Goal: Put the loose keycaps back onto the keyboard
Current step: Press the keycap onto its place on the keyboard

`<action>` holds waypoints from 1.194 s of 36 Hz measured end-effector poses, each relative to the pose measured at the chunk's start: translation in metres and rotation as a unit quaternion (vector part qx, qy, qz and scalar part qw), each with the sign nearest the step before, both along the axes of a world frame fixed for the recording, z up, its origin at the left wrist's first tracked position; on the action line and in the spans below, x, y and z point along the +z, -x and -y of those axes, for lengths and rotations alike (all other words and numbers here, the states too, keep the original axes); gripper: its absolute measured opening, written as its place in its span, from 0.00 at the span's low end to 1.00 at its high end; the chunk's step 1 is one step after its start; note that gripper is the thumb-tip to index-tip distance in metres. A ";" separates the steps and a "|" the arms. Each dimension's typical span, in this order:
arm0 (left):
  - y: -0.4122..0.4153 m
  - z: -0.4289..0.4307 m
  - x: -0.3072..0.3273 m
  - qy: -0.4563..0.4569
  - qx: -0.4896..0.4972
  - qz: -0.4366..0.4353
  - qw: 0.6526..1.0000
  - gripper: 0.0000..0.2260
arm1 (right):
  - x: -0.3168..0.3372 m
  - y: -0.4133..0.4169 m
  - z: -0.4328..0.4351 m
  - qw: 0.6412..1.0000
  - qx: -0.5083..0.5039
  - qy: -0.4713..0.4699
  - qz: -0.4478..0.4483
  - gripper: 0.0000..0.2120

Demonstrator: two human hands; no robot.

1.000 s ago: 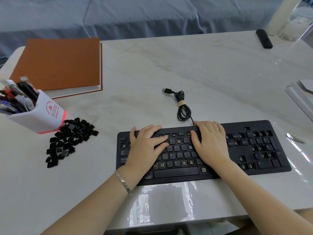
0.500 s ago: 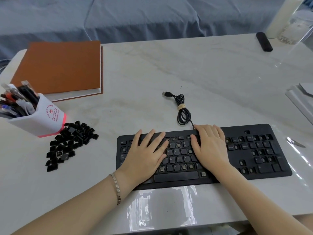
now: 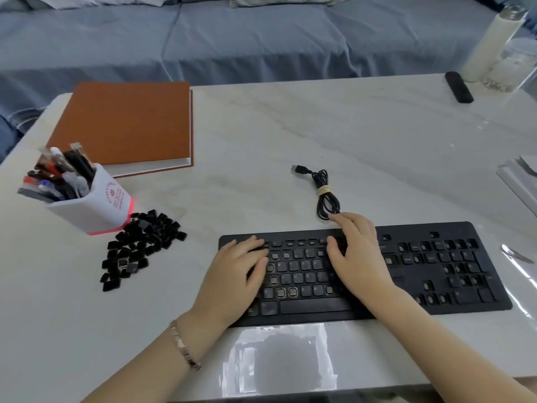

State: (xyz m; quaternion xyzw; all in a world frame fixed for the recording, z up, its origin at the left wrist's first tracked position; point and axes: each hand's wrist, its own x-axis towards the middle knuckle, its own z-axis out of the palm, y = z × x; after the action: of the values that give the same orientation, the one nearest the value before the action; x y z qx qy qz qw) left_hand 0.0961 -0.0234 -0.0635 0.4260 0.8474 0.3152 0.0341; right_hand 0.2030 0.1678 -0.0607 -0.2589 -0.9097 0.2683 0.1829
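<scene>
While left hand (image 3: 232,276) and right hand (image 3: 359,257) touch one keyboard (image 3: 476,298), keycaps (image 3: 139,248) lie piled.

Table: a white marble-patterned table (image 3: 290,126) with a glossy top and faint grey veins fills most of the view.
Light: a bright glare patch (image 3: 276,359) lies on the table's near edge, with thinner streaks at the right.
Behind: a blue-grey cloth-covered couch (image 3: 261,39), creased, stands along the table's far edge.
Top edge: pale cushions (image 3: 290,0), barely in view.
</scene>
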 end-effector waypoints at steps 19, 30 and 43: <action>0.067 0.153 -0.014 0.089 0.315 0.021 0.945 0.11 | 0.015 0.130 0.148 0.929 0.336 0.012 0.156 0.16; 0.073 0.164 -0.023 0.065 0.239 -0.056 0.967 0.03 | 0.004 0.175 0.198 0.891 0.400 -0.057 0.206 0.17; 0.077 0.165 -0.026 0.011 0.259 0.077 0.963 0.07 | -0.006 0.161 0.182 0.900 0.374 -0.065 0.212 0.14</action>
State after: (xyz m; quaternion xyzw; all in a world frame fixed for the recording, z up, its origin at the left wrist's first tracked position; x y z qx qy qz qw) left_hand 0.0188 -0.1883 -0.0900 0.1660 0.9270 0.3357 0.0208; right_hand 0.0418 -0.0141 -0.0666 0.0625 -0.9722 0.1957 -0.1120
